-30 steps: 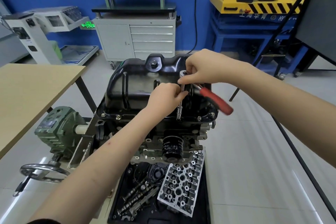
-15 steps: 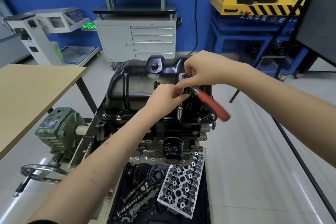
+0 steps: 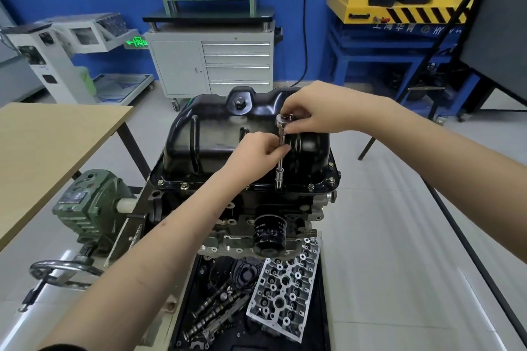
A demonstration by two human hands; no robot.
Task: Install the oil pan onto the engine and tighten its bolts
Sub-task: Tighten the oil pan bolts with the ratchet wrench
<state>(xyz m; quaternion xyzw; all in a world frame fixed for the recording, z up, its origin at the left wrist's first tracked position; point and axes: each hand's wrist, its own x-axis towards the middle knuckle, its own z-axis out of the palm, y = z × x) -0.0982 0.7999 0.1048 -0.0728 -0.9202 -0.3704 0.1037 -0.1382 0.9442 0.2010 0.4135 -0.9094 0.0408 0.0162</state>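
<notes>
A black oil pan (image 3: 216, 137) sits on top of the upturned engine (image 3: 236, 208) on its stand. Bolts (image 3: 311, 186) line the pan's front flange. A ratchet wrench (image 3: 283, 120) with a long extension (image 3: 281, 162) stands upright, its socket on a front flange bolt. My right hand (image 3: 313, 111) grips the ratchet head from above; the red handle is hidden behind that hand. My left hand (image 3: 259, 154) pinches the extension shaft at mid-height.
A black oil filter (image 3: 269, 234) juts from the engine front. Below, a tray holds a cylinder head (image 3: 285, 288) and camshafts (image 3: 216, 310). A wooden table (image 3: 42, 151) stands at left, the green gearbox (image 3: 85, 208) and handwheel (image 3: 62, 272) beside the stand. A tool cabinet (image 3: 211, 63) stands behind.
The red ratchet handle has swung away from the right and out of sight behind my right hand. My left hand stays on the extension shaft.
</notes>
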